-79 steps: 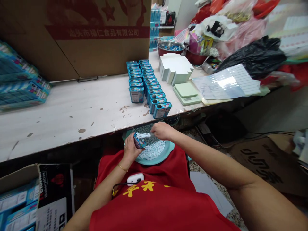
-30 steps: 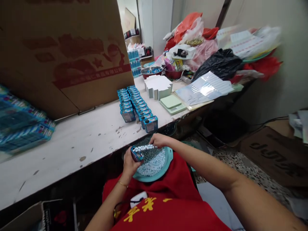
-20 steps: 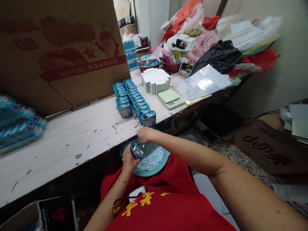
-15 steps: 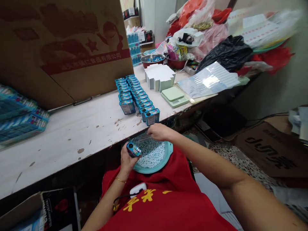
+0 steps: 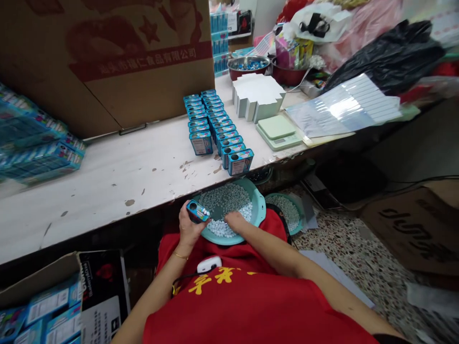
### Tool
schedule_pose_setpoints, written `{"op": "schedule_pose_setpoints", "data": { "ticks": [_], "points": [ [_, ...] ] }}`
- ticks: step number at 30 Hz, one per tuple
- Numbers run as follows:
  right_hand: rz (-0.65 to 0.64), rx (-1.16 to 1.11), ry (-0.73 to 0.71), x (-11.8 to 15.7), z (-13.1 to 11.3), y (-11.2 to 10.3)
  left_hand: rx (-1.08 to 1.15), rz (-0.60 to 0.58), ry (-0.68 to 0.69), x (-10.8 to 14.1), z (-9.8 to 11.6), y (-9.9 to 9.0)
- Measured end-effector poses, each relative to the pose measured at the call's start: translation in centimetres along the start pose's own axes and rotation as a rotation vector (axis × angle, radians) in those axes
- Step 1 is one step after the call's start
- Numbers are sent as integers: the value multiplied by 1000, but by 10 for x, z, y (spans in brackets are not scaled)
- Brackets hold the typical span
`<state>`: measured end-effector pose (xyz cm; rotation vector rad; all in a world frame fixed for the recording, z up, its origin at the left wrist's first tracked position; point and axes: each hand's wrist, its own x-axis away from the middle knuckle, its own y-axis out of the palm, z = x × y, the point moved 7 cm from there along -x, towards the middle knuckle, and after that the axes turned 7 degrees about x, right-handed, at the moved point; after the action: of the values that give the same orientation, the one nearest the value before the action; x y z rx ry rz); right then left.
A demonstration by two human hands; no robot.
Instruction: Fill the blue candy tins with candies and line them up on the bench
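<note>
My left hand (image 5: 188,228) is wrapped round a small blue box (image 5: 198,211), tilted over the left edge of a turquoise basin (image 5: 260,205). White pellets show on the top of that box. The basin rests on my lap, with many small white pellets (image 5: 221,228) in it. My right hand (image 5: 235,221) reaches down into the pellets; its fingertips are hidden, and what they hold, if anything, cannot be made out. Two rows of similar blue boxes (image 5: 240,162) stand upright on the white table (image 5: 143,167), beyond the basin.
A green scale (image 5: 279,132), a white card stack (image 5: 258,95) and plastic sheets (image 5: 344,110) lie on the table. A large carton (image 5: 143,95) stands at the back left. Another basin of pellets (image 5: 287,210) is below right. An open carton (image 5: 39,277) sits lower left.
My right hand has moved down from near the table edge into the pellets. The left still holds the blue box. The view has shifted, showing more of the second basin.
</note>
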<state>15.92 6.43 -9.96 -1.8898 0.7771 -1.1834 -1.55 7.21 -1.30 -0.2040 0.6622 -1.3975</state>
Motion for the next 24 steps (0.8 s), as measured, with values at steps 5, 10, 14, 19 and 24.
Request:
{"op": "schedule_pose_setpoints", "data": {
  "ticks": [5,10,14,19,24],
  "points": [
    [-46,-202,15,0,28,-2,73,24,-50,-1,-6,-5],
    [-3,-387,10,27,53,-44,35,19,-50,0,-8,-5],
    [34,-621,13,51,50,-95,-29,-28,-20,0,-1,4],
    [-10,-398,-61,61,10,-150,-102,-101,51,2,10,22],
    [31,138,-110,53,-44,-189,-165,-130,47,6,6,31]
  ]
}}
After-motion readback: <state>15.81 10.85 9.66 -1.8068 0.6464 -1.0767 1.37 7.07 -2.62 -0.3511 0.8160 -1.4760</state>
